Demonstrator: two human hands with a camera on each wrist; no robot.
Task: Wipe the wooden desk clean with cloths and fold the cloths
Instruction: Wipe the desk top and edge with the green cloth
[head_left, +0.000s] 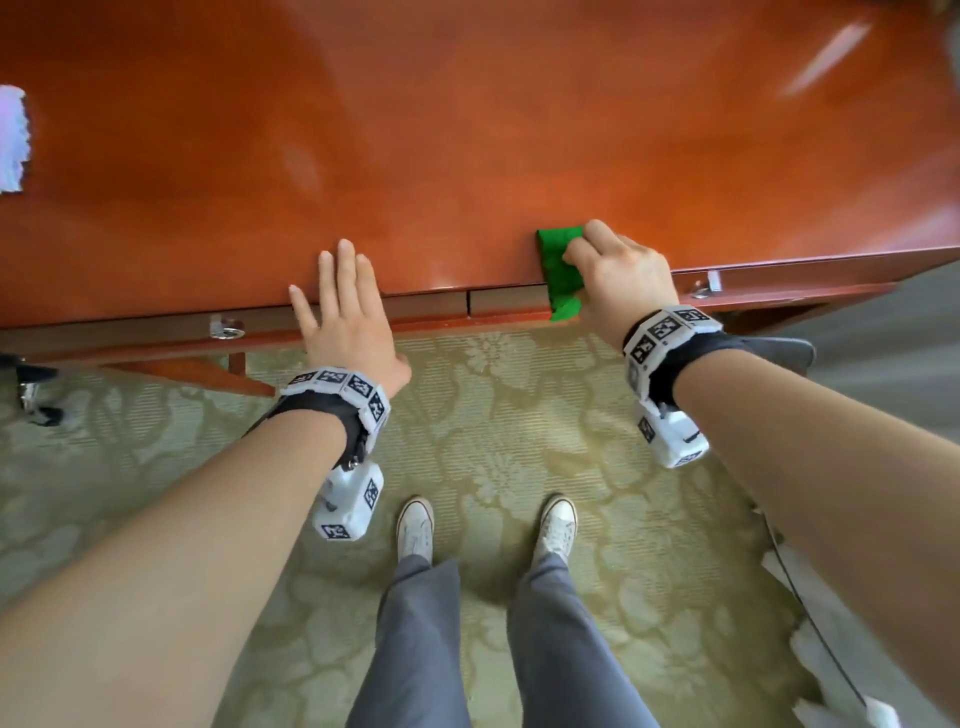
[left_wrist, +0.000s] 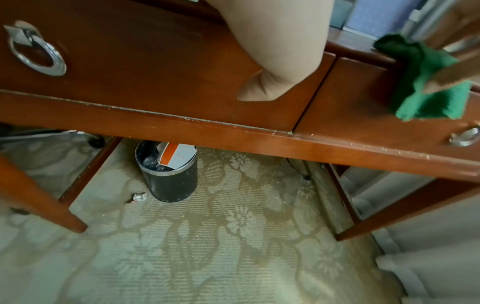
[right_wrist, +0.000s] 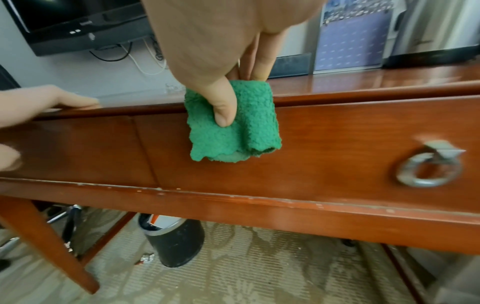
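The wiping looks underway with folding left: the right hand (head_left: 621, 283) pinches the green cloth (right_wrist: 231, 123) over the tabletop (head_left: 467, 130) edge, while the left hand (head_left: 345, 317) rests flat, fingers straight.

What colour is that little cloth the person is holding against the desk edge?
Bright green. The cloth, fuzzy and folded over, shows best in the right wrist view, pinched by the right hand.

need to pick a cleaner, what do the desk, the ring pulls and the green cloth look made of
Desk: seems wood or wood veneer under a glossy reddish varnish; faint grain, window glare on top, chipped finish along the lower rail.
Ring pulls: look like polished silver-coloured metal, bright and reflective.
Green cloth, gripped by the right hand: nubby, fuzzy pile, probably microfibre or terry.
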